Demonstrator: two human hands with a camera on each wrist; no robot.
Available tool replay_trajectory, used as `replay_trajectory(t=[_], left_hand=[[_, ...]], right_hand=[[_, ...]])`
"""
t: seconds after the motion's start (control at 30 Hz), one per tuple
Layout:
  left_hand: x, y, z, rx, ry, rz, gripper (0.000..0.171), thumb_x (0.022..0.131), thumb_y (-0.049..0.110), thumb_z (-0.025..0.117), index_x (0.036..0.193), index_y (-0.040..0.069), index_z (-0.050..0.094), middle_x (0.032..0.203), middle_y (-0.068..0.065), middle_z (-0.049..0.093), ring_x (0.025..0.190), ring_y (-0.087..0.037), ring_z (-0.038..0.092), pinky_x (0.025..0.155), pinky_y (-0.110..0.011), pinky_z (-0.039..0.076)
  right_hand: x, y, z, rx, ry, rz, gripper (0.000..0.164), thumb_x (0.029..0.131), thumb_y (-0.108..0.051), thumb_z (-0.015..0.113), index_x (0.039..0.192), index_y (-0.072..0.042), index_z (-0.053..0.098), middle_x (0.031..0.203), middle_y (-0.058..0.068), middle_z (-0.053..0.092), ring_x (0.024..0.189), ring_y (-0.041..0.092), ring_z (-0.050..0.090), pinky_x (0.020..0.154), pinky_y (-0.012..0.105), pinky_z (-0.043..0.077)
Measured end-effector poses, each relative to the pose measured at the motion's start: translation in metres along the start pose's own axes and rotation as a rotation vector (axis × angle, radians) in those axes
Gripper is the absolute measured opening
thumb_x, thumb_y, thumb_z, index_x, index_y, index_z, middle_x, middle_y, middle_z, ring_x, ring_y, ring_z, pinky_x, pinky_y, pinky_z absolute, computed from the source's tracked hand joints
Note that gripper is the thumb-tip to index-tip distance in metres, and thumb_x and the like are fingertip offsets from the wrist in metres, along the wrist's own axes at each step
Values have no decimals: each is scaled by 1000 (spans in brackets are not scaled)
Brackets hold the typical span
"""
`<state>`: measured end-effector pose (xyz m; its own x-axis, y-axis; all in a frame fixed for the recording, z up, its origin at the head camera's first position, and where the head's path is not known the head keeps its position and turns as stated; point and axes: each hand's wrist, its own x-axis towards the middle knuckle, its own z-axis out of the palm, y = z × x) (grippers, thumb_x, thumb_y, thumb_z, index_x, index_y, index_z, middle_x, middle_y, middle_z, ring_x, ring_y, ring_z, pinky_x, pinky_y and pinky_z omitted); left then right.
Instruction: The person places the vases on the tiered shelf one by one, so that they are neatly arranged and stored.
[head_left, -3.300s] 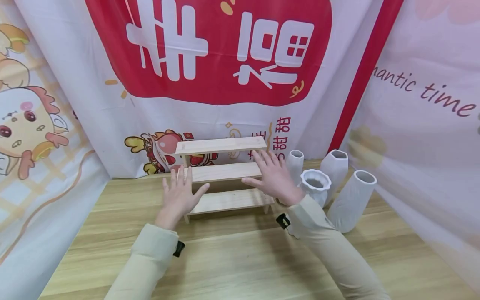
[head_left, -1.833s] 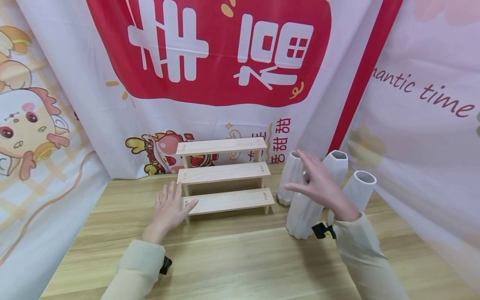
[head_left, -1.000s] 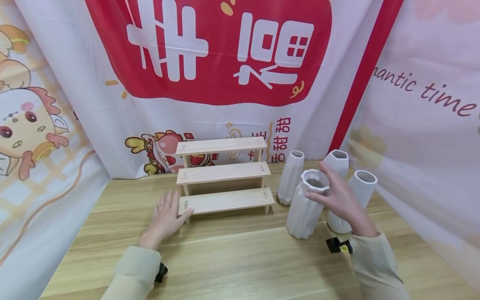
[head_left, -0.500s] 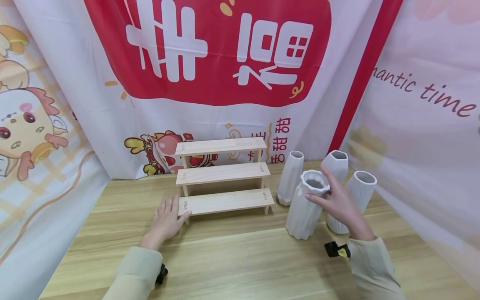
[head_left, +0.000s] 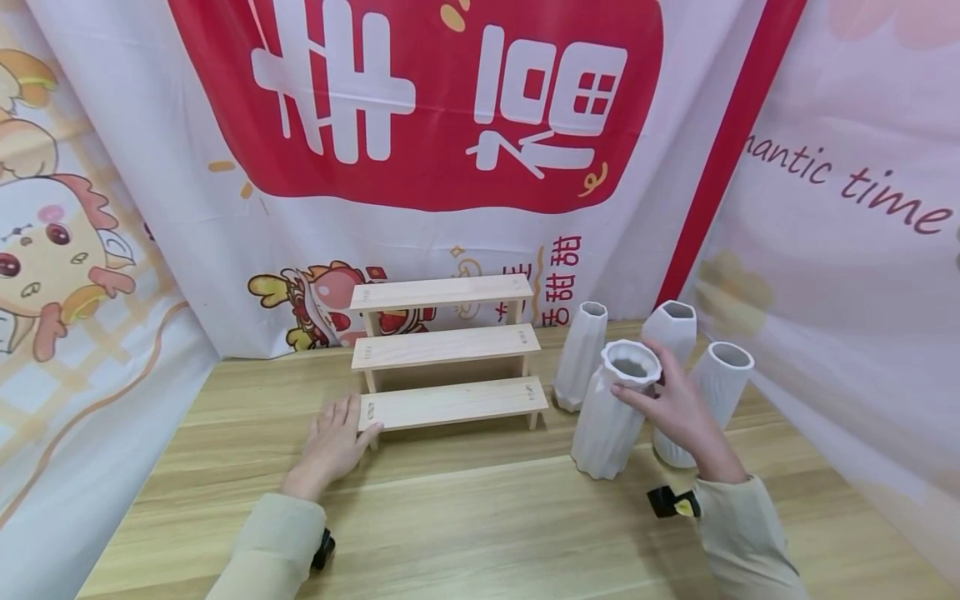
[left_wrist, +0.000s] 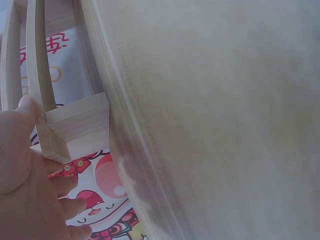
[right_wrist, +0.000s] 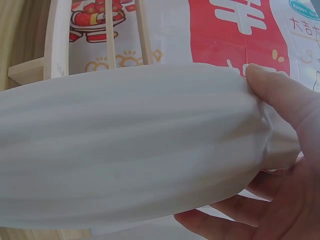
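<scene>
So, ribbed vase (head_left: 609, 429) is gripped by curled right hand (head_left: 678, 408), more vases (head_left: 726, 385) beside it, wooden stand (head_left: 453, 402) is touched by loose-fingered left hand (head_left: 332, 440)

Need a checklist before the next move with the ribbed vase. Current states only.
1. Right hand grips the ribbed vase at its neck: ok.
2. Left hand touches the left end of the shelf's bottom step: ok.
3. Ribbed vase's mouth faces up: ok.
4. Ribbed vase's base off the table: cannot tell.
5. Right hand free of the round-mouthed vase: cannot tell.
6. Ribbed vase placed on the shelf: not ok, it is beside it.
</scene>
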<state>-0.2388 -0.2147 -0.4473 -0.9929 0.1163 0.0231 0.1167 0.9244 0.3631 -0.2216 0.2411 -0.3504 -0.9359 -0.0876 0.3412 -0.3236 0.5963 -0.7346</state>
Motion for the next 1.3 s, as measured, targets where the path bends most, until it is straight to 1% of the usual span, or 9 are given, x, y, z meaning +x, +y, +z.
replay_trajectory(t=[0.17,0.43,0.7,0.93,1.13,1.3], left_hand=[[0,-1,1,4,3,3,75,98,44,35,142,-10,7,145,-33,9,130,-50,5,104,-60,1],[-1,-1,1,6,8,12,74,98,42,35,142,-11,7,145,-34,9,130,-50,6,104,-59,1],[-2,1,0,4,7,12,74,98,42,35,142,-11,7,144,-34,9,130,-50,7,104,-59,1],[-3,1,-1,10,8,14,74,98,42,35,142,-11,8,143,-35,9,130,-50,7,104,-59,2],[-4,1,-1,0,10,10,74,98,41,36,142,-11,8,143,-35,9,130,-50,6,104,-59,1],[-2,0,0,-10,16,8,74,98,41,37,142,-10,8,144,-35,8,131,-50,6,105,-58,1]], right_hand=[[-1,-1,1,39,10,3,74,80,-22,74,135,2,31,122,23,48,113,37,45,91,54,39],[0,0,2,55,24,15,72,78,-22,75,133,2,33,120,22,49,111,37,47,90,52,41],[0,-2,1,43,32,20,72,78,-23,76,132,3,36,120,22,49,111,36,48,90,52,42],[1,-6,1,6,23,30,70,77,-29,76,130,0,39,118,20,51,109,34,49,89,50,43],[3,-13,0,16,19,52,73,77,-32,75,131,-1,38,121,19,50,111,34,48,91,52,41],[9,-19,0,4,28,30,73,77,-32,75,132,-1,40,119,18,52,109,33,50,90,48,42]])
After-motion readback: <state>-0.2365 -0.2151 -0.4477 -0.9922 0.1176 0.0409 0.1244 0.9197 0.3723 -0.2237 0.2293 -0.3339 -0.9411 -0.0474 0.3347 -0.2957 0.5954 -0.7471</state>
